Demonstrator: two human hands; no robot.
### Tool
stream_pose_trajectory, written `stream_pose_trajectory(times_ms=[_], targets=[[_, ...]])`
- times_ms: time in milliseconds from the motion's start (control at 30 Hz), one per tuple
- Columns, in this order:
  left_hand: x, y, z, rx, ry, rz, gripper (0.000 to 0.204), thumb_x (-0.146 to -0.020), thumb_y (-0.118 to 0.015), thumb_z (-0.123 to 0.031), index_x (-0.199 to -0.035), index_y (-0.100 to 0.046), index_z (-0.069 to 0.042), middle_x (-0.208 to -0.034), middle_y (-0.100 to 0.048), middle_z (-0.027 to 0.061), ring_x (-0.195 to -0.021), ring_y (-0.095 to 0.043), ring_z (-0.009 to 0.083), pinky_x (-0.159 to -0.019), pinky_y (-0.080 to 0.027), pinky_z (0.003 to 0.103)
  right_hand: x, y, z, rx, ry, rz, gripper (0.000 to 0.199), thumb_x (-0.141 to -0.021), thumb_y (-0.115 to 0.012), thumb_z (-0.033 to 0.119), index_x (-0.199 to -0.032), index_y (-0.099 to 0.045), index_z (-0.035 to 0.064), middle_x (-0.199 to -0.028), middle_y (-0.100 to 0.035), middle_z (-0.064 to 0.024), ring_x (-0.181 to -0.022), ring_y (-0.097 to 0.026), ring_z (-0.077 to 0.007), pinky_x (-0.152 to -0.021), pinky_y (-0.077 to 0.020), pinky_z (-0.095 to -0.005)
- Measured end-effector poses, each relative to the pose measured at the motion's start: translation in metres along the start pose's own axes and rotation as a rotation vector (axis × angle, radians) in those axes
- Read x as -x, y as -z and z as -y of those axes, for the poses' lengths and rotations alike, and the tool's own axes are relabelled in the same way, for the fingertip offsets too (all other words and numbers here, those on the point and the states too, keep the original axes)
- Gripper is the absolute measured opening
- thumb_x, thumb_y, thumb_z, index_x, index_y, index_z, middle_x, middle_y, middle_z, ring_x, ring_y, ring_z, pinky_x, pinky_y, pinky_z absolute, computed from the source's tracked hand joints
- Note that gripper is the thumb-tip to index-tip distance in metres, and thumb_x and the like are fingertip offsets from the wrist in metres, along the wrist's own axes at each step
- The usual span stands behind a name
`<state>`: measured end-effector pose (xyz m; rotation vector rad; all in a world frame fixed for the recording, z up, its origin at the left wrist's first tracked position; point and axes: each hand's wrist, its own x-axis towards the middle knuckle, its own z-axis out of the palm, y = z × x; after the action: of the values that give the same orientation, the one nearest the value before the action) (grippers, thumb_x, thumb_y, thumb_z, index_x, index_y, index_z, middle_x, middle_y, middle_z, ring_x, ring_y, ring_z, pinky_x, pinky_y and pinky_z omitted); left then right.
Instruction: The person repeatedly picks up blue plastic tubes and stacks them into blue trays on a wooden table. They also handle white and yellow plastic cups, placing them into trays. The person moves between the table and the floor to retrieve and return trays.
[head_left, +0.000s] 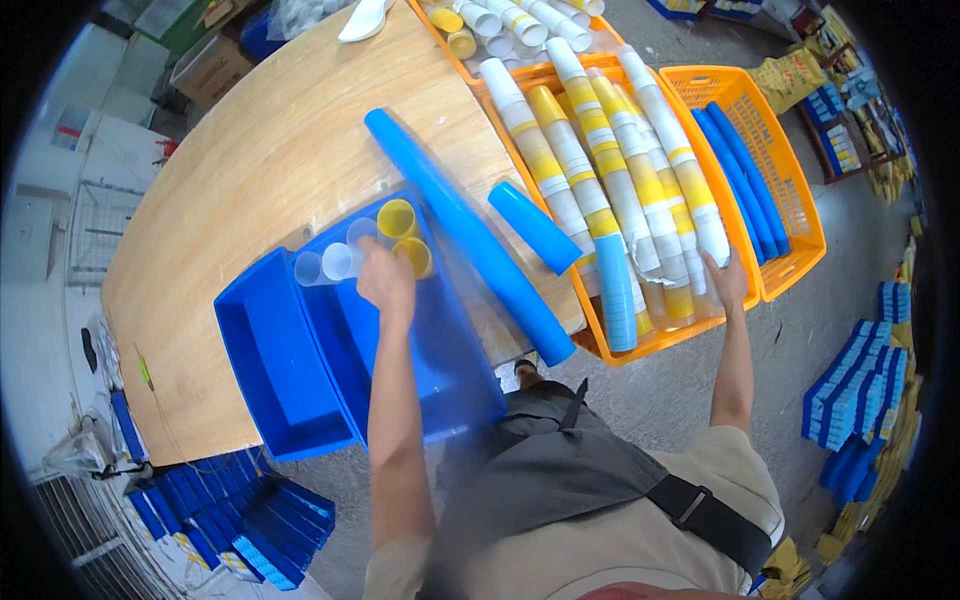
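In a blue bin point(440, 345) on the table, my left hand point(388, 282) has its fingers bent down among several cups standing at the far end. Its fingertips close at the rim of a translucent cup point(362, 233). Beside them are a white cup point(337, 261), a clear cup point(309, 268) and two yellow cups point(396, 217). On the right, my right hand point(730, 282) wraps round the near end of a long stack of white, grey and yellow cups point(680, 150). That stack lies in an orange crate point(640, 345) with several similar stacks. The palms of both hands are hidden.
A long blue cup stack point(470, 240) and a short blue one point(535, 228) lie between bin and crate. Another blue bin point(275, 350) adjoins on the left. A light-blue stack point(615, 295) stands in the crate's near corner. Farther right, another orange crate point(800, 240) holds blue stacks.
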<state>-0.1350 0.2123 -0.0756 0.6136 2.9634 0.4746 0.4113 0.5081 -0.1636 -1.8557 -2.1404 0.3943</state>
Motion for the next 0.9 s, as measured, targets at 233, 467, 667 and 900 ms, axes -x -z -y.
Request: stream_pose_trajectory(times_ms=[233, 467, 667, 900], targets=[[-0.01, 0.035, 0.007, -0.034, -0.101, 0.106, 0.048, -0.086, -0.077, -0.029, -0.116, -0.05, -0.002, -0.098, -0.073, 0.0228, -0.091, -0.071, 0.0433, -0.077, -0.056, 0.051, 0.068, 0.034, 0.063, -0.344, 0.106, -0.086, 0.072, -0.084, -0.082, 0.029, -0.139, -0.052, -0.0065, -0.123, -0.067, -0.0268, -0.113, -0.067, -0.0344, -0.095, -0.0517, -0.0421], [0.018, 0.088, -0.021, 1.224, -0.428, 0.352, 0.056, -0.099, -0.067, -0.027, -0.143, -0.044, -0.001, -0.125, -0.066, 0.0161, -0.115, -0.064, 0.0261, -0.093, -0.054, 0.039, 0.194, 0.077, 0.231, -0.542, 0.314, 0.326, 0.075, -0.082, -0.082, 0.023, -0.144, -0.048, -0.0034, -0.13, -0.064, -0.0222, -0.117, -0.064, -0.0293, -0.101, -0.0517, -0.0408], [0.048, 0.136, 0.053, 1.542, 0.096, 0.515, 0.049, -0.102, -0.058, -0.023, -0.14, -0.045, 0.006, -0.121, -0.063, 0.0149, -0.101, -0.066, 0.0245, -0.087, -0.055, 0.035, 0.309, 0.072, 0.383, -1.055, 0.536, 1.098, 0.057, -0.102, -0.061, 0.034, -0.146, -0.048, 0.0011, -0.125, -0.067, -0.0114, -0.108, -0.066, -0.0225, -0.094, -0.0525, -0.038], [0.1, 0.189, 0.198, 1.976, 0.533, 1.097, 0.057, -0.103, -0.045, -0.035, -0.138, -0.043, 0.01, -0.116, -0.063, 0.0281, -0.092, -0.069, 0.031, -0.072, -0.06, 0.04, 0.335, -0.029, 0.513, -1.482, 0.017, 0.958, 0.048, -0.106, -0.054, 0.037, -0.139, -0.046, 0.0025, -0.121, -0.065, -0.0139, -0.106, -0.065, -0.0231, -0.092, -0.0541, -0.0368]])
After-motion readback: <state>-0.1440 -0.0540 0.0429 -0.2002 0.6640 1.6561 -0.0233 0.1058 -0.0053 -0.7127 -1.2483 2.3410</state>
